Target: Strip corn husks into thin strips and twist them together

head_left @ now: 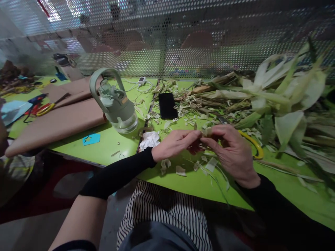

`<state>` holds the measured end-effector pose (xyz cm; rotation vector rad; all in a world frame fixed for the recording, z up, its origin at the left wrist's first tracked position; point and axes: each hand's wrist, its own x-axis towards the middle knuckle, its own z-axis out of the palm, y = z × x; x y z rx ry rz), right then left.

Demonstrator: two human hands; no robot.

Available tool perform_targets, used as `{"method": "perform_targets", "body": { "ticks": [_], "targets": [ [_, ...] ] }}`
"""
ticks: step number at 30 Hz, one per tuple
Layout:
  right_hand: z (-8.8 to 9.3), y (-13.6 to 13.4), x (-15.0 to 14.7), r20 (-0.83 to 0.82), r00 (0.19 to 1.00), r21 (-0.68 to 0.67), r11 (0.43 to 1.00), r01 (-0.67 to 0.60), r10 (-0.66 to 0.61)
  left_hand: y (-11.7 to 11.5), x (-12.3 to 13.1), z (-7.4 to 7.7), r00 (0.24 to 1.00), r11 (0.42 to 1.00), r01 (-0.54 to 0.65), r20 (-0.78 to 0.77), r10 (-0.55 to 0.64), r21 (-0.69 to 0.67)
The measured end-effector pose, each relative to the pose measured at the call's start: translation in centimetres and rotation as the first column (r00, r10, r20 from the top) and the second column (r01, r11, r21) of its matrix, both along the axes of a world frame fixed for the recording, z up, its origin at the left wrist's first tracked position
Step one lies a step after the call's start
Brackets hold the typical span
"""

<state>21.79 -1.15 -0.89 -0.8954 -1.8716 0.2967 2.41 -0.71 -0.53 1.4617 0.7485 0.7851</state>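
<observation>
My left hand (180, 142) and my right hand (232, 151) meet above the green table, thumbs and fingertips pinched together. Between them is a small pale piece of corn husk (207, 131), partly covered by the fingers. Both hands are closed on it. Under and in front of them lie cut husk scraps (180, 170) and thin green strips. Beside my right hand lie scissors with a yellow handle (258, 148), partly hidden behind that hand. A crumpled white tissue (149, 140) rests near my left wrist.
Heaped corn husks (285, 99) cover the right side. A black phone (168, 105) lies among scraps. On the left stand a green-lidded water bottle (119, 108), brown paper (60, 122) and a blue card (91, 139). A perforated metal screen (162, 42) edges the back.
</observation>
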Motion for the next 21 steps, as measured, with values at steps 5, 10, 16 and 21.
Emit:
{"method": "perform_targets", "body": {
  "ticks": [5, 10, 16, 21],
  "targets": [
    [0.02, -0.41, 0.26, 0.044, 0.998, 0.118, 0.991, -0.056, 0.051, -0.10, 0.49, 0.21, 0.997, 0.976, 0.009, 0.072, 0.007, -0.216],
    [0.72, -0.47, 0.56, 0.138, 0.985, 0.082, 0.990, -0.114, 0.102, -0.08, 0.31, 0.65, 0.998, 0.950, -0.003, 0.066, 0.025, -0.313],
    [0.54, -0.42, 0.56, 0.193, 0.981, 0.092, 0.995, -0.039, 0.021, 0.09, 0.26, 0.69, 0.995, 0.929, -0.017, 0.083, 0.051, -0.370],
    [0.30, -0.33, 0.56, 0.198, 0.978, 0.223, 0.975, 0.016, -0.061, -0.01, 0.32, 0.68, 0.994, 0.913, -0.005, 0.099, 0.050, -0.408]
  ]
}}
